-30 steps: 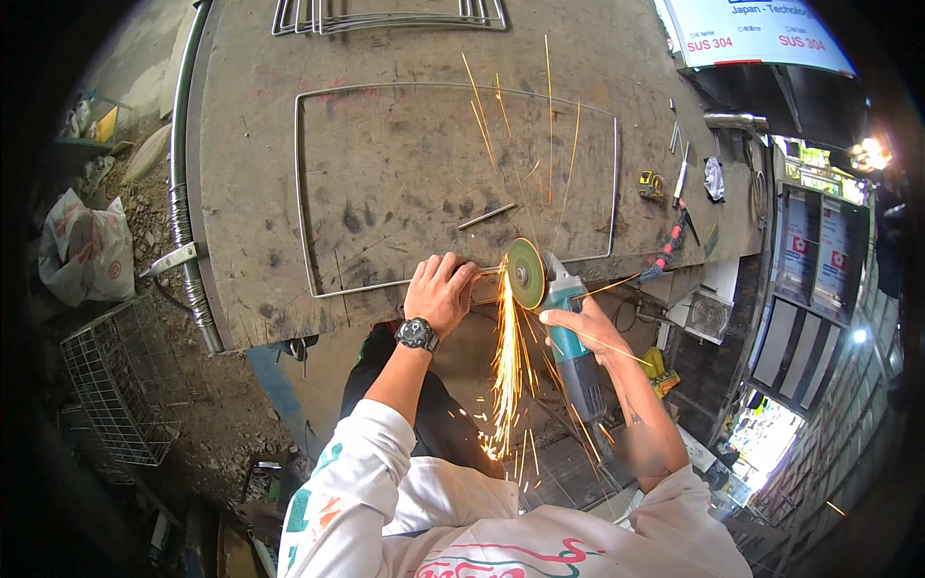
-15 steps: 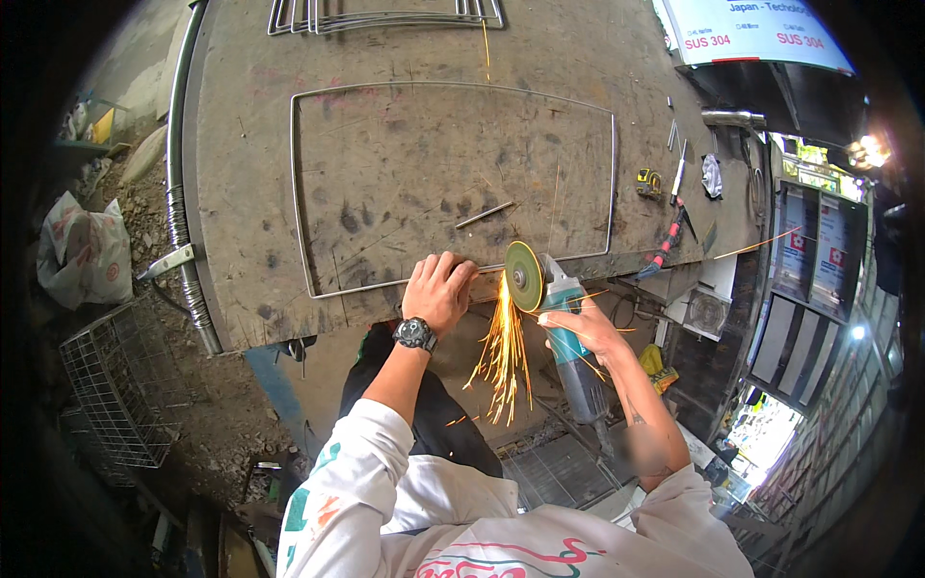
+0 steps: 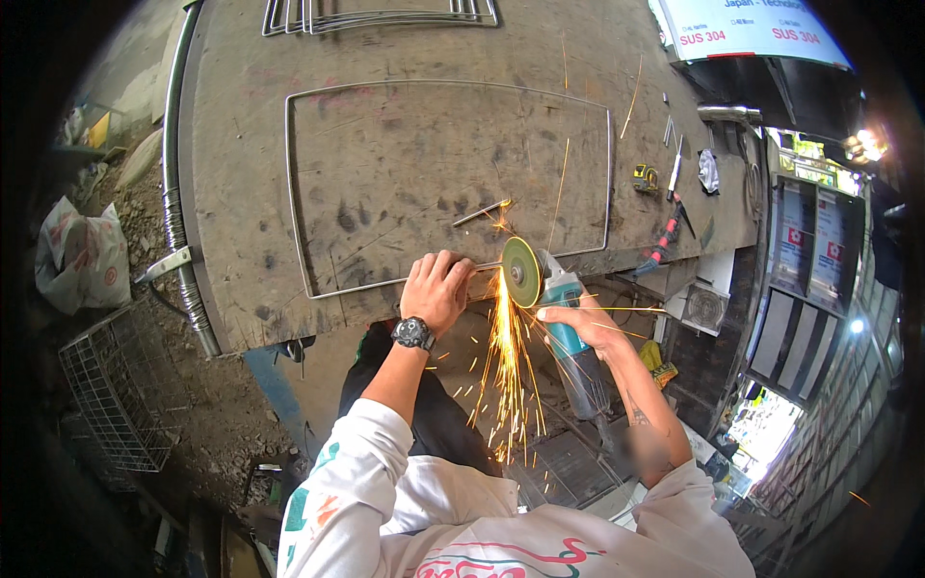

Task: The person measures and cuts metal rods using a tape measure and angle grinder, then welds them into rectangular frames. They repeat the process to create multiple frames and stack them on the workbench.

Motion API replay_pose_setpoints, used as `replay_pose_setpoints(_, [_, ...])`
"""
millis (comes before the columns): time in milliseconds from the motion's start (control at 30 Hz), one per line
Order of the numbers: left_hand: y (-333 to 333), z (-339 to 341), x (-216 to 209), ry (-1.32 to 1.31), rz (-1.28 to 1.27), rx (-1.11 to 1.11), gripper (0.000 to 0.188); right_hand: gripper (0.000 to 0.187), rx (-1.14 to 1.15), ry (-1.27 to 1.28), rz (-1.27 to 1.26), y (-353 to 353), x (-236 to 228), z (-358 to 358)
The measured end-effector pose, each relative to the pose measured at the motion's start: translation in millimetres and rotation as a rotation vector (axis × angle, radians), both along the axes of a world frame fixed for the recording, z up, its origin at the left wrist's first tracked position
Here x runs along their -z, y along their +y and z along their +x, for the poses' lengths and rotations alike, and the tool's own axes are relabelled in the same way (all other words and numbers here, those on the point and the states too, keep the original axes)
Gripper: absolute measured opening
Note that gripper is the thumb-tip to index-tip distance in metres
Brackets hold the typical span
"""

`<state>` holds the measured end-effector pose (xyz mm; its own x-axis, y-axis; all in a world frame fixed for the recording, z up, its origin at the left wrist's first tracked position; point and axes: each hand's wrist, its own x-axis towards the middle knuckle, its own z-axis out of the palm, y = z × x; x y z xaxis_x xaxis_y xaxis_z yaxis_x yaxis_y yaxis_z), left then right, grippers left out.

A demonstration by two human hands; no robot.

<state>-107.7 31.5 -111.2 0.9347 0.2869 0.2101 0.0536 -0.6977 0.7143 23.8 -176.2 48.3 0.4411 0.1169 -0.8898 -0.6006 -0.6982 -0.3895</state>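
Note:
A thin metal rod bent into a rectangular frame lies on the worktable, its near side along the front edge. My left hand, with a black watch on the wrist, is closed round that near side. My right hand grips a teal and grey angle grinder. The grinder's yellow-green disc meets the rod just right of my left hand, and orange sparks pour down from there past the table edge. Inside the frame lies a short metal rod, with sparks at its upper end.
More bent rod frames lie at the table's far edge. To the right are a tape measure, a red and black handled tool and crumpled foil. A clamp sits on the left edge, near a wire basket.
The spark stream has grown denser and longer, and some sparks now fly over the tabletop and the short rod. Both hands and the grinder stay nearly in place.

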Motion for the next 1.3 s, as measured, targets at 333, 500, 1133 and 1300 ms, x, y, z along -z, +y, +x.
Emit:
replay_pose_setpoints(333, [0, 1, 0, -0.015, -0.006, -0.028, 0.025, 0.074, -0.011, 0.003, -0.038, 15, -8, 5])
replay_pose_setpoints(500, [-1, 2, -1, -0.016, -0.005, -0.032, 0.022, 0.077, -0.035, -0.029, 0.03, -9, 9, 0])
replay_pose_setpoints(1133, [-2, 2, 3, -0.031, 0.012, -0.031, 0.024, 0.081, -0.009, 0.046, -0.004, -6, -9, -2])
replay_pose_setpoints(1300, [-2, 1, 1, -0.028, 0.016, -0.034, 0.022, 0.081, 0.077, 0.002, 0.028, -14, -12, -10])
